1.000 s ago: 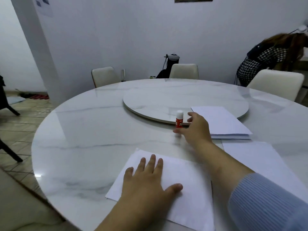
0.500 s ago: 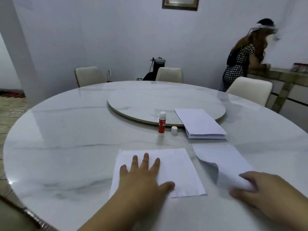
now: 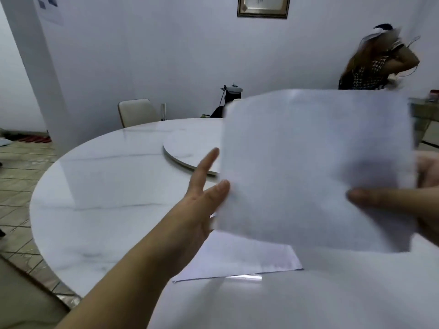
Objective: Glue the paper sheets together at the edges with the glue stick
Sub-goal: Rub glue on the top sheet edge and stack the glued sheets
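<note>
Two hands lift a white paper sheet above a round marble tabletop.

The left hand [image 3: 202, 195], fingers straight and spread, touches the raised sheet [image 3: 316, 167] at its left edge; below the sheet a second sheet [image 3: 237, 257] lies flat on the tabletop [image 3: 107, 186]; the right hand [image 3: 403, 205] pinches its right edge.

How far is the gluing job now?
Done: nothing looks joined yet. In hand: the right hand pinches a raised sheet, and the open left hand meets its edge. Left: laying it on the sheet on the table and pressing. The glue stick is hidden.
</note>
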`<state>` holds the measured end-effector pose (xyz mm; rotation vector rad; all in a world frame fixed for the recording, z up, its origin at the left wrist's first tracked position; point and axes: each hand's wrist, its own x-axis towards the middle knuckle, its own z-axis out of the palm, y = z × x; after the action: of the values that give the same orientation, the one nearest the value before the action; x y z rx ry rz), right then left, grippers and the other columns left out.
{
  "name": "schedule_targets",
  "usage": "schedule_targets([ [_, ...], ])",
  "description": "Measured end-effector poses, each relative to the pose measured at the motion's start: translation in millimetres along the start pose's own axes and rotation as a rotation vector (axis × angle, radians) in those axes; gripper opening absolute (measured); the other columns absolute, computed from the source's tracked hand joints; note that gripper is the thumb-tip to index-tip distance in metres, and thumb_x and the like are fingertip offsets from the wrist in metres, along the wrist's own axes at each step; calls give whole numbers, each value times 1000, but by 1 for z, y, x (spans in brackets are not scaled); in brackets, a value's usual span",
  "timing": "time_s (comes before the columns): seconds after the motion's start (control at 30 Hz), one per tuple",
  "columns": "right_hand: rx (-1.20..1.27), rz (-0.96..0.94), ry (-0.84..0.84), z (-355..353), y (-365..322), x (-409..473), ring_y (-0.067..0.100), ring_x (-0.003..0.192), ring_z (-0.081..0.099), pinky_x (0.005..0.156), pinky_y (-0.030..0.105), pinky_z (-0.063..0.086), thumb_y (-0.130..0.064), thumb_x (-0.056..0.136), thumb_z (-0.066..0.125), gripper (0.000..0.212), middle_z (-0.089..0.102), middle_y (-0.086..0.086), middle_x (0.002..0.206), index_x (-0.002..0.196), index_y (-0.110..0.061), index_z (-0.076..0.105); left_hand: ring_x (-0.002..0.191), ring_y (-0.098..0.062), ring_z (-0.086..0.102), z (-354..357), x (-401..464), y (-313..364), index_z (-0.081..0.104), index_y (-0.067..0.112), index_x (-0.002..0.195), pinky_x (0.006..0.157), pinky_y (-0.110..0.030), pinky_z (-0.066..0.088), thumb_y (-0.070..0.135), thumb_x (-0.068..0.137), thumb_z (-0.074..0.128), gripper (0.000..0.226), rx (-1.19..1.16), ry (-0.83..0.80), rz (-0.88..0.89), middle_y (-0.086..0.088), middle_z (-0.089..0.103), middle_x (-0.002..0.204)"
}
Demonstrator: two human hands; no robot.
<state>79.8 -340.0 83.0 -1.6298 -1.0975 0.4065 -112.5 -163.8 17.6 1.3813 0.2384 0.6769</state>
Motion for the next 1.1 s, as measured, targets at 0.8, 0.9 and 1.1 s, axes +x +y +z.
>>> schedule_targets([
  [0.8, -47, 186, -15, 67, 124, 28, 12, 55, 44, 56, 21, 36, -14, 73, 78, 12, 47, -1, 62, 75, -24, 74, 51, -13, 52, -50, -23, -58, 75, 30, 76, 47, -15, 41, 18, 77, 74, 12, 746, 535, -81, -12, 62, 61],
  [0.9, -59, 194, -59, 66, 124, 27, 15, 62, 50, 61, 24, 40, -17, 74, 78, 7, 56, 6, 67, 74, -24, 77, 70, -28, 63, -50, -24, -59, 75, 30, 77, 61, -24, 47, 18, 76, 75, 12, 762, 576, -74, -14, 69, 75],
  [1.1, -153, 190, -84, 67, 126, 28, 6, 47, 39, 44, 9, 32, -18, 75, 78, 6, 48, 1, 58, 72, -23, 76, 63, -16, 62, -49, -28, -59, 75, 30, 79, 47, -15, 49, 16, 76, 75, 14, 735, 566, -159, -8, 70, 75],
])
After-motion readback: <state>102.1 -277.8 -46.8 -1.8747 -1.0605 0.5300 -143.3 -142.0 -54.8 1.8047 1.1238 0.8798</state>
